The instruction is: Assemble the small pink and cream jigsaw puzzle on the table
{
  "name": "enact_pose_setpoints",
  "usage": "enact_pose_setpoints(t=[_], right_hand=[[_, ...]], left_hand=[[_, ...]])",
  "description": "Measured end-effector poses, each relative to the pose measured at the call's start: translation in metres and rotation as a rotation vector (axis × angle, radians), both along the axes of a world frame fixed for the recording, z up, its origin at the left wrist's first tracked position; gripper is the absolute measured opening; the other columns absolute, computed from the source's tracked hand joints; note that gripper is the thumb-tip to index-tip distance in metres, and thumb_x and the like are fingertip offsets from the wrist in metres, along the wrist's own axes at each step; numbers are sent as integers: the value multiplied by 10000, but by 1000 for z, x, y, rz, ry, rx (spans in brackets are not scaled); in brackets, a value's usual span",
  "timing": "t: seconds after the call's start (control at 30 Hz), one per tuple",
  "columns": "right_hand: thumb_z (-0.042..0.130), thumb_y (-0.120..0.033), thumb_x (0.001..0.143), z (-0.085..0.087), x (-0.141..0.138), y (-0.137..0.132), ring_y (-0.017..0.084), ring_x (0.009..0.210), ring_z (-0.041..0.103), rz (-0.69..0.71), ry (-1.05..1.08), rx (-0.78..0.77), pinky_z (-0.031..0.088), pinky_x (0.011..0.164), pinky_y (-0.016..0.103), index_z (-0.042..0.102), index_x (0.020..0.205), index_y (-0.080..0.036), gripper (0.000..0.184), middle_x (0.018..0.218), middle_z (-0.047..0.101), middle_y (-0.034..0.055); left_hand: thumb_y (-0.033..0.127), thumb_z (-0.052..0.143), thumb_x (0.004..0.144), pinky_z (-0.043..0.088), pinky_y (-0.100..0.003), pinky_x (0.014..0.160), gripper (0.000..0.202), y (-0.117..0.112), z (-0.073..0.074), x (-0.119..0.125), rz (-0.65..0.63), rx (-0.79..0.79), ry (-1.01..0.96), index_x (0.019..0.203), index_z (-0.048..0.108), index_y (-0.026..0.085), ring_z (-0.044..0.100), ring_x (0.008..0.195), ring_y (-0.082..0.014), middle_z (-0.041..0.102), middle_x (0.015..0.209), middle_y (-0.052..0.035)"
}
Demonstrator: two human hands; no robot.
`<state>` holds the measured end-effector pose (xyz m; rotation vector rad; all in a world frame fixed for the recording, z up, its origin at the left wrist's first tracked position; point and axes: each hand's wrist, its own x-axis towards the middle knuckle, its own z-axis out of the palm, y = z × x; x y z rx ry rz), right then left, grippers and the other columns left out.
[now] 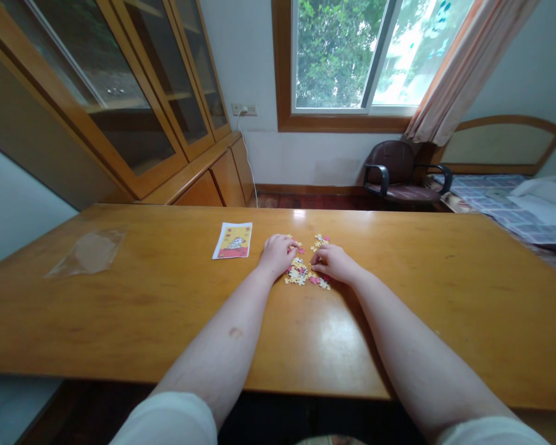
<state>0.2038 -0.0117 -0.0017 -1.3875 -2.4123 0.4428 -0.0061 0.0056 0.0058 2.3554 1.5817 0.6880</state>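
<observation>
Small jigsaw puzzle pieces [298,274] in yellow, pink and white lie in loose clusters on the wooden table [167,315]. My left hand [277,254] is over the left side of them, its fingers bent and drawn together at a pink-and-yellow piece. From the right, my right hand [336,262] reaches in with curled fingers, thumb and fingertips closed at the edge of the pieces. More pieces [319,241] lie just beyond it, and several pink and white ones [319,282] lie nearer me. My fingers partly hide what they touch.
Left of my hands lies a picture card [234,241] with a white animal on yellow and pink. A clear plastic bag [90,252] rests farther left. Beyond the table stand a glass-door cabinet [185,148], an armchair [398,170] and a bed [500,198].
</observation>
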Motion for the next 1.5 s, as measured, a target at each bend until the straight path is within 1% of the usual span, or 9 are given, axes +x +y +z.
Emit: enact_pose_setpoints(t=[0.3,0.47,0.63,0.8,1.0,1.1,1.3,1.4,1.5], right_hand=[[792,-263,720,3,-4,-2,204,903,605,-41,2,-7,439,840,314,725,855,-193,166,930,681,69],[762,-225,715,-2,-8,-3,145,747,580,-117,186,-89,426,730,255,657,706,-197,109,748,667,-5],[709,-314,714,-9,-8,-2,121,599,525,-292,482,-156,413,610,243,679,801,-194,152,654,631,-31],[700,-397,679,-15,-5,3,147,620,558,-331,658,-188,446,635,278,694,757,-178,232,651,648,2],[705,-387,668,-14,1,6,161,639,586,-414,627,-178,476,660,293,706,733,-187,210,658,678,8],[692,-338,689,-14,2,7,178,704,630,-451,630,-180,501,727,311,714,748,-184,166,717,711,21],[632,-276,757,-17,4,11,191,853,674,-430,727,-186,522,828,346,714,995,-180,269,970,744,75],[644,-275,748,-19,3,13,174,784,676,-387,806,-232,538,780,333,674,1082,-161,354,915,745,73],[658,-289,728,-20,4,13,166,712,660,-417,806,-246,536,724,314,687,957,-154,267,822,736,55]], left_hand=[[248,557,856,410,-374,986,205,1,-4,0,-36,12,-8,917,753,241,572,1049,-226,712,1021,-39],[252,567,859,418,-370,967,190,-1,-1,1,-77,9,-7,919,746,231,583,1027,-225,714,1013,-45],[322,584,870,410,-362,992,220,-4,1,4,-199,-34,-12,1012,723,228,592,1041,-218,715,1030,-46],[318,647,827,370,-384,1052,268,-6,2,6,-258,-65,21,1074,711,236,570,1101,-232,710,1096,-43],[334,634,838,213,-494,1158,322,-11,1,9,-377,-119,69,1155,690,317,473,1254,-252,676,1225,-12],[305,632,836,115,-547,1179,279,-13,0,11,-392,-133,102,1101,711,340,455,1273,-253,694,1193,5],[241,627,817,150,-516,1178,194,-12,1,11,-381,-68,120,959,747,295,543,1153,-233,728,1014,-22],[237,634,803,177,-500,1169,182,-14,2,12,-382,-50,120,941,746,277,563,1102,-229,722,1011,-32],[251,644,795,220,-485,1145,162,-15,2,13,-388,-38,123,921,744,265,571,1066,-234,722,972,-35]])
